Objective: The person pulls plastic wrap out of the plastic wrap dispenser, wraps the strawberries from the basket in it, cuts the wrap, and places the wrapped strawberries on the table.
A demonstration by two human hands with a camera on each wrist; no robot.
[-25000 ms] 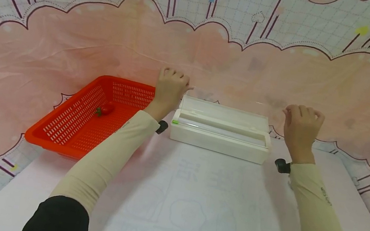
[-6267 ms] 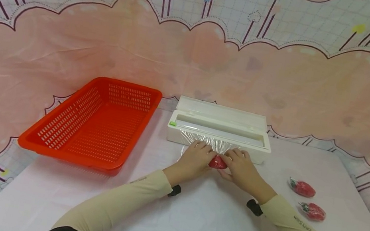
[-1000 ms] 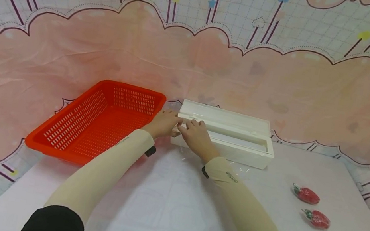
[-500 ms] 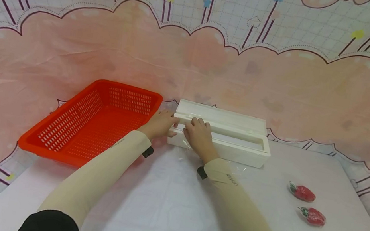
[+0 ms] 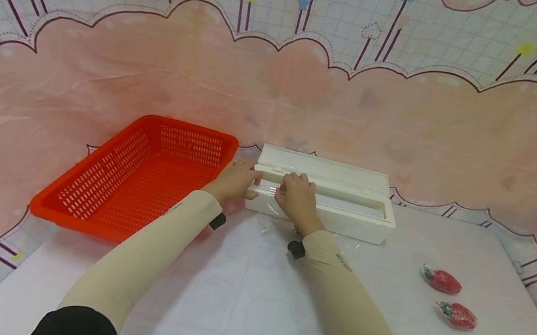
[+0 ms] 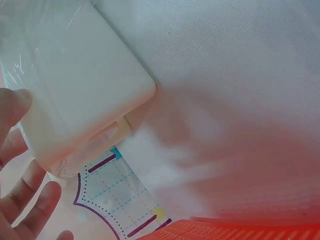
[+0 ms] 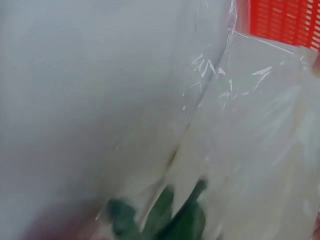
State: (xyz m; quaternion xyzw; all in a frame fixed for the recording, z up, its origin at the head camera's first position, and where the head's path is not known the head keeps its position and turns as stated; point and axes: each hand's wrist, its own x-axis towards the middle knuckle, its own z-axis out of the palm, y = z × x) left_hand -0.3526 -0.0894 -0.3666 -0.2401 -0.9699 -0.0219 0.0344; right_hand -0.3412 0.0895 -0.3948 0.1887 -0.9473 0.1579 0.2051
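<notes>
A white cling film box (image 5: 344, 223) with its lid up stands at the middle of the table. My left hand (image 5: 232, 181) grips its left end; in the left wrist view the thumb lies on the film-covered face. My right hand (image 5: 297, 198) is on the box's front top edge, fingers curled and pinching at the cutter rail; the small green slide cutter seen there earlier is hidden. Clear cling film (image 5: 268, 217) hangs down the front. In the right wrist view, green leaves (image 7: 170, 215) and a red blur show by the film, under my right wrist.
Left of the box stands a red plastic basket (image 5: 139, 182). Two film-wrapped strawberries, one farther back (image 5: 442, 281) and one nearer (image 5: 458, 316), lie at the right of the white table (image 5: 226, 301). A patterned cloth (image 5: 280, 93) hangs behind.
Earlier both hands pressed film round a red fruit before the box. They then went to the box's left end; in the last second my right hand has slid right along the edge, my left staying.
</notes>
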